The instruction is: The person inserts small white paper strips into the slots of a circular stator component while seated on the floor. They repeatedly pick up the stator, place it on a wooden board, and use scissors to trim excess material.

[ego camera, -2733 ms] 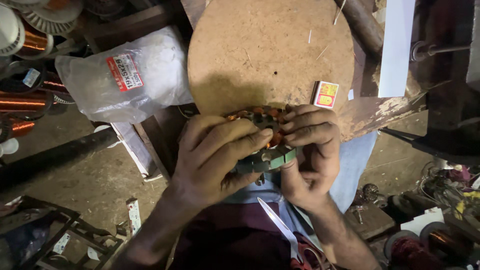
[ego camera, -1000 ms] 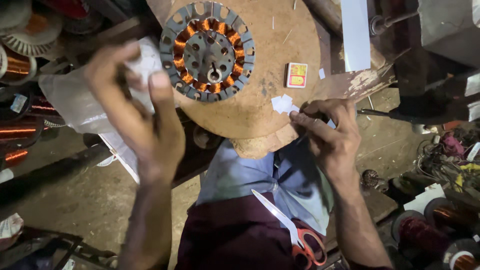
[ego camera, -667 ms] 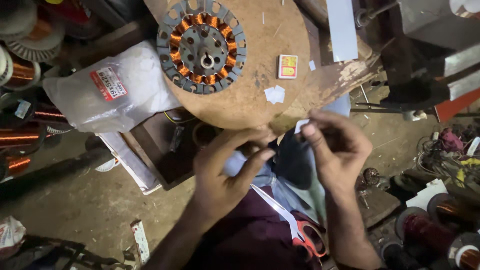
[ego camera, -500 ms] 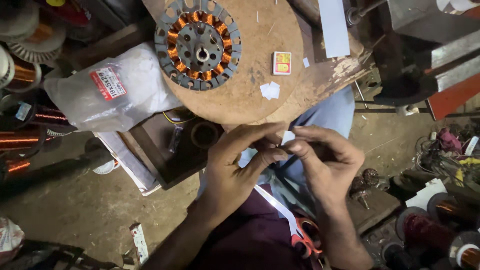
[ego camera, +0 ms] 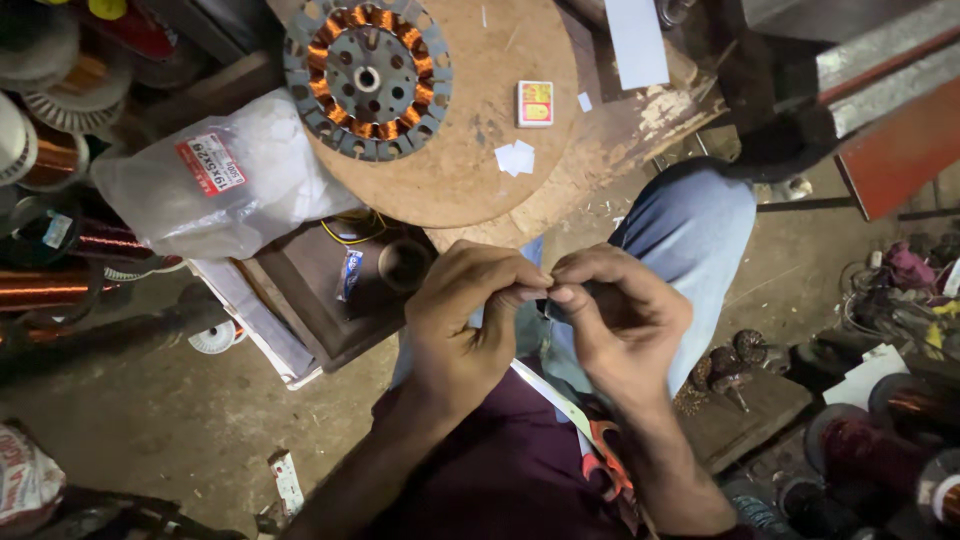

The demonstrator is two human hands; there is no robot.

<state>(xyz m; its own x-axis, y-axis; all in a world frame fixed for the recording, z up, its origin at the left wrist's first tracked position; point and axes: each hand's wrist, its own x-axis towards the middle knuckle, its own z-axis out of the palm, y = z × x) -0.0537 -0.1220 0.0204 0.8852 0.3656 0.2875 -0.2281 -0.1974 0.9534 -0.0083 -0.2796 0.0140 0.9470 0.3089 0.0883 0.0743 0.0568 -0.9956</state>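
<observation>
Fingertips meet in front of you, above your lap: your left hand [ego camera: 470,320] and right hand [ego camera: 620,325] are curled toward each other with thumb and forefinger of each pinched together at the point of contact, and whatever small piece they nip is hidden between the fingers, so you cannot tell what it is. Both hands hang over your blue-trousered knee [ego camera: 690,230], clear of the round wooden board [ego camera: 470,170], whose near edge lies just beyond your knuckles. Under your right wrist, orange-handled scissors [ego camera: 600,455] rest on your lap, blades pointing up toward your left hand. On the board, two small white paper slips [ego camera: 516,157] lie near its right edge, a small yellow and red box [ego camera: 535,103] sits just past them, and the stator with copper windings [ego camera: 366,78] lies flat at the far left, its rim close to the board's edge. A white strip [ego camera: 638,42] lies on the rough plank beyond the board to the right. Left of the board, a clear plastic bag [ego camera: 215,185] leans against a dark wooden tray [ego camera: 320,290] that holds a small round ring. Copper wire spools [ego camera: 50,290] crowd the left margin, more spools [ego camera: 900,430] the lower right. Bare floor [ego camera: 150,420] opens at lower left.
</observation>
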